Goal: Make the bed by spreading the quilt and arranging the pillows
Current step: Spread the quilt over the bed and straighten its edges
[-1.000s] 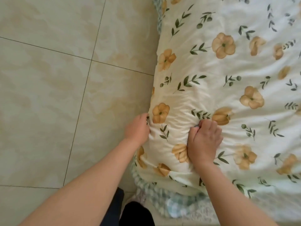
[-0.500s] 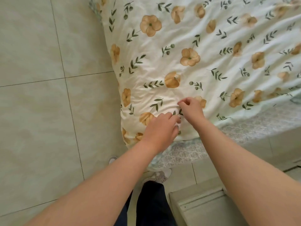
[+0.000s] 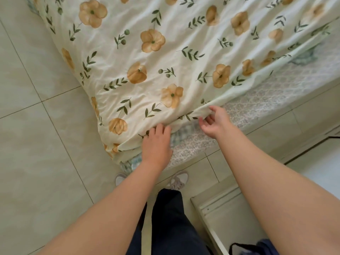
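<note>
The quilt [image 3: 165, 57], cream with orange flowers and green leaves, covers the corner of the bed and hangs over its side toward the floor. My left hand [image 3: 156, 144] lies on the quilt's near edge with straight fingers, close to the corner. My right hand [image 3: 214, 121] is a little to the right along the same edge. A raised fold of the hem sits loosely between its thumb and curled fingers, and creases in the quilt run toward that hand. No pillows are in view.
Below the quilt's edge show a lace-patterned mattress cover [image 3: 266, 96] and a checked sheet [image 3: 181, 132]. Pale floor tiles [image 3: 36, 144] lie to the left. A white cabinet [image 3: 220, 208] and a dark bag [image 3: 257, 247] stand at lower right by my shoes [image 3: 177, 179].
I have moved around the bed corner to its end. Both hands slid from the quilt's top down to its near edge, and the right hand has moved away from the left.
</note>
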`<state>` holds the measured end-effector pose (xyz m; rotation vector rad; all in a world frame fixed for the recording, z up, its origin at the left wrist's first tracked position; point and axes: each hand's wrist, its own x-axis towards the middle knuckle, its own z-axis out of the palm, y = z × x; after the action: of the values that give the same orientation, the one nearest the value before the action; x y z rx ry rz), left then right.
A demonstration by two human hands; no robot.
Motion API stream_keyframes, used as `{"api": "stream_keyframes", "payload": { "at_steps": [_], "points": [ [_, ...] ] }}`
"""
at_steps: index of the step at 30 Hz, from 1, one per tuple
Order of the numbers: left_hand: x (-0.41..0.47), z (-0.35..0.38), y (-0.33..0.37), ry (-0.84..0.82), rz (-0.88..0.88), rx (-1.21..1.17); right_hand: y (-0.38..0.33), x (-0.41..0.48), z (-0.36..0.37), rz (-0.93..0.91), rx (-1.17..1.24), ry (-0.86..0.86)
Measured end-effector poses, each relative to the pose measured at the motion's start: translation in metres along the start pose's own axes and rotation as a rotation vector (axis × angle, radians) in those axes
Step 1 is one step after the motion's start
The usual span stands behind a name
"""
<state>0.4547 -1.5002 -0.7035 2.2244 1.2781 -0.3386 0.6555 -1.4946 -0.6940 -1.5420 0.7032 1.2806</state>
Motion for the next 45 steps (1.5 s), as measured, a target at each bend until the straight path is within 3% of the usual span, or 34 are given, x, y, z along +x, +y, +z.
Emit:
{"api": "stream_keyframes", "payload": {
  "at_steps": [6,10,12,17,20,23,25,27,30,32,34,45],
  "points": [
    [0.000,0.001,-0.018,0.021,-0.047,0.046,-0.006,-0.001,-0.004,0.018,-0.260,-0.135],
    [-0.002,-0.002,-0.017,-0.051,-0.107,-0.017,-0.005,-0.003,-0.022,0.007,-0.221,-0.257],
    [-0.008,0.001,-0.018,-0.005,-0.087,-0.024,-0.004,-0.004,-0.033,0.018,-0.209,-0.296],
    [-0.028,0.015,-0.010,-0.008,-0.026,-0.131,0.001,-0.005,-0.058,-0.035,-0.233,-0.197],
    [-0.037,0.026,-0.011,0.012,0.055,-0.065,0.011,-0.001,-0.084,-0.103,-0.352,0.017],
    [-0.028,0.024,-0.015,-0.218,0.095,0.042,0.028,0.010,-0.109,-0.169,-0.718,0.320],
    [-0.015,0.017,-0.004,-0.479,0.151,0.082,0.030,0.014,-0.115,-0.177,-0.763,0.343],
    [-0.004,0.011,0.017,-0.612,0.169,0.042,0.025,0.013,-0.112,-0.187,-0.767,0.275],
    [0.009,0.006,0.053,-0.487,0.122,-0.126,0.009,0.014,-0.109,-0.233,-0.748,0.257],
    [0.016,0.001,0.075,-0.384,0.114,-0.161,-0.007,0.014,-0.109,-0.219,-0.560,0.264],
    [0.024,-0.004,0.091,-0.312,0.120,-0.181,-0.028,0.013,-0.107,-0.217,-0.386,0.224],
    [0.082,0.004,0.164,-0.041,0.272,-0.152,-0.116,0.048,-0.106,-0.162,-0.115,0.004]
  ]
}}
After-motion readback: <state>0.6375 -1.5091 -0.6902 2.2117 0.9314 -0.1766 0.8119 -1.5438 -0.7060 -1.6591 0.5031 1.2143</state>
